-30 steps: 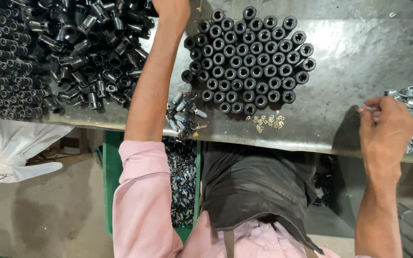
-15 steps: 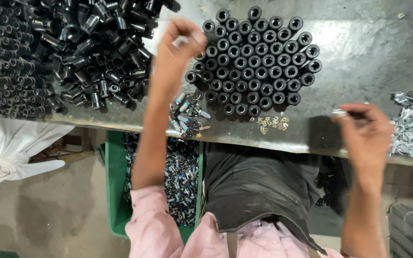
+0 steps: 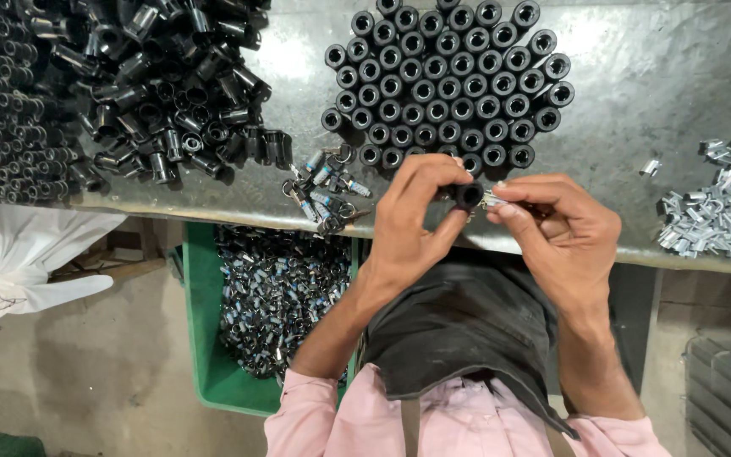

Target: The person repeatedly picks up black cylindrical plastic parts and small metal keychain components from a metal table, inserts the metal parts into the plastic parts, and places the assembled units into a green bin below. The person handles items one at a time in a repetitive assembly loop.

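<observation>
Head | left hand [image 3: 412, 216] pinches one black sleeve [image 3: 469, 195] | right hand [image 3: 560, 233] pinches one metal clip [image 3: 491, 200]

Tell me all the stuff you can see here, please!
Standing tubes: dozens, black, packed upright in a round cluster at the back of the table.
Loose tubes: a big pile, black, jumbled at the table's left.
Stacked tubes: many, black, in neat rows at the far left.
Small metal parts: a heap, silver, at the table's right.
Finished pieces: a few, silver and black, near the table's front edge.
Table: one, grey metal.
Crate: one, green, under the table, full of shiny parts.
Bag: one, white, lower left.
Apron: one, dark, over a pink shirt.
Left hand: pinching one black tube.
Right hand: pinching a small silver piece at the tube's end.
</observation>
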